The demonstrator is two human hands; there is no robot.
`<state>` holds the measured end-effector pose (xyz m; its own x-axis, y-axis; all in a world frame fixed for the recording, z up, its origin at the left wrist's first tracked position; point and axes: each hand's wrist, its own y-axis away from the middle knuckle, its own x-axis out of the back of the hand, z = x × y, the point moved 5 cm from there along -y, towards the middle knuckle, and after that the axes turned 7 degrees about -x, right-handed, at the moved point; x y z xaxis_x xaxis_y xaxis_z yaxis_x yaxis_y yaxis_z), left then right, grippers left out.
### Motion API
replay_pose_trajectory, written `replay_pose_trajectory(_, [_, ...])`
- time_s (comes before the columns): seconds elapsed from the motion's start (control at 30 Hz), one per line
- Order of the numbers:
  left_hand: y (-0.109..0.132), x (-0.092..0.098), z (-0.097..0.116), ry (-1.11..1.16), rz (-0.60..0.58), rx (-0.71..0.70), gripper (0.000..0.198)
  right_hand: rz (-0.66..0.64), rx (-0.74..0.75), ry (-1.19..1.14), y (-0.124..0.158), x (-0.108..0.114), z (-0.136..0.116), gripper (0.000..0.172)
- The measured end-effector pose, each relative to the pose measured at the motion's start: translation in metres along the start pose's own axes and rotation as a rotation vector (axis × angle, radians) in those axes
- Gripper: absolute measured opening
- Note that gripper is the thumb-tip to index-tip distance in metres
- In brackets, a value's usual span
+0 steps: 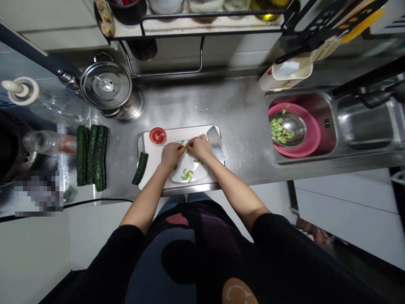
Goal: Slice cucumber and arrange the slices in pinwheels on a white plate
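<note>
A white plate rests on the white cutting board in front of me, with thin green cucumber slices on it. Near its front edge several slices form a pinwheel. Over the plate's far edge, my left hand and my right hand come close together, fingertips pinched at small cucumber slices. My fingers partly cover those slices. A cleaver lies flat beside my right hand. Left of the plate is a piece of cucumber, and a small round red dish with red bits sits behind my left hand.
Whole cucumbers lie to the left, near a steel pot and glass jars. On the right, a sink holds a pink basin with a metal bowl of cucumber pieces inside. A spice rack overhangs the back.
</note>
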<state>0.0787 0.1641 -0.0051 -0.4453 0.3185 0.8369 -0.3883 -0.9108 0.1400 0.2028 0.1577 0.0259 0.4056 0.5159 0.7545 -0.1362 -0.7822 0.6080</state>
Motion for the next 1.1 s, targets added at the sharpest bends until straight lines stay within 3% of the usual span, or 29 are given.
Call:
replay_pose_trajectory(0.23, [0.0032,0.0024,-0.0024,0.076,-0.005,-0.016,0.017,0.007,0.005,-0.005,-0.0032,0.0000,0.0016,0.025])
replay_pose_trajectory(1.1, [0.0011,-0.0021,-0.0023,0.015,-0.012,-0.008,0.014,-0.003,0.017,-0.006,-0.0035,0.0007,-0.0034,0.022])
